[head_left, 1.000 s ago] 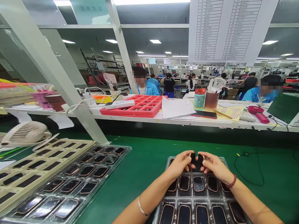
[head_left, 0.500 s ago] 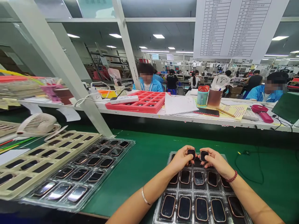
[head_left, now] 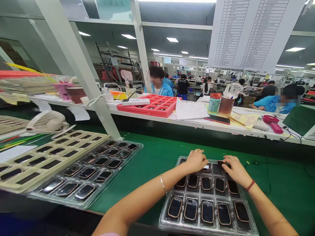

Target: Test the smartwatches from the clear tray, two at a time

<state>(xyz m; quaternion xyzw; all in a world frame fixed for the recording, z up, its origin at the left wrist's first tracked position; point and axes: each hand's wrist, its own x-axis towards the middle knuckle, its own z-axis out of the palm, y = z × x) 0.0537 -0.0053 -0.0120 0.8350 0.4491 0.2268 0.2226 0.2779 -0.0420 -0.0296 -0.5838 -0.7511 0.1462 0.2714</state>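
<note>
Rectangular smartwatch cases with dark glass and gold-coloured rims lie in the pockets of a clear plastic tray (head_left: 163, 214) in front of me. My left hand (head_left: 195, 161) reaches over its far row, fingers closed at a smartwatch case (head_left: 206, 167) that catches the light. Its fingers partly cover that case and the pockets beside it. To the right, my right hand (head_left: 232, 167) pinches another smartwatch case (head_left: 221, 163) between thumb and fingers, tilted above the far row. Nearer rows hold cases lying face up, such as one smartwatch case (head_left: 207, 211).
On the left stand a second clear tray (head_left: 91, 200) of watch cases and a beige tray (head_left: 23, 185) with dark pieces. A small fan (head_left: 46, 121) is behind them. A shelf bears a red compartment tray (head_left: 169, 111), papers and cups. A thin cable (head_left: 268, 177) lies right.
My hands have moved apart and down to the tray's far row. The case by my left hand is now at a pocket; the right one has tilted. The view has shifted slightly.
</note>
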